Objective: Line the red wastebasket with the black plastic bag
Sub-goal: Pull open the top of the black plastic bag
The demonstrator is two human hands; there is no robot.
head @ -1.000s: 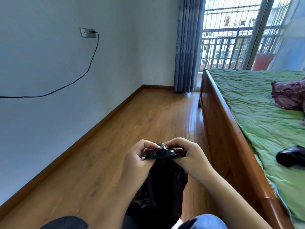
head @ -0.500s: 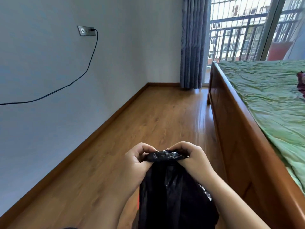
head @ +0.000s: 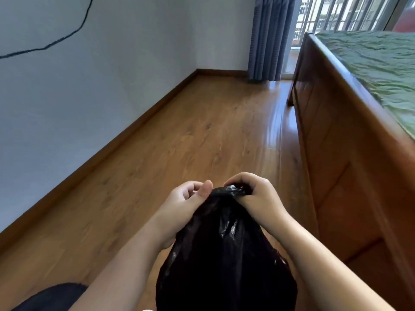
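We have both hands on the top edge of the black bag [head: 224, 254], which hangs from our grip in front of us and now billows out fuller and wider below than it did a second ago, when it still hung as a narrow, crumpled strip. Our left hand [head: 186, 203] is curled with the thumb pressed against the gathered rim, the other fingers bent in toward the palm; our right hand [head: 258, 196] is closed over the same rim from the other side, fingertips tucked down onto the shiny plastic. The two hands sit just beside each other, with only a short bunch of bag edge between them, so the mouth looks closed or nearly so. The view has also dipped since then, so the wall cord [head: 45, 44] sits higher in the picture and more of the wooden floor [head: 202, 131] shows beside the bed [head: 336, 131]. We judge that we are rubbing the layers of the rim apart to find the opening, and the fuller shape suggests the folds have loosened. The red wastebasket is not visible here; it may be hidden behind the bag, but we cannot tell. The lining proper has yet to begin.
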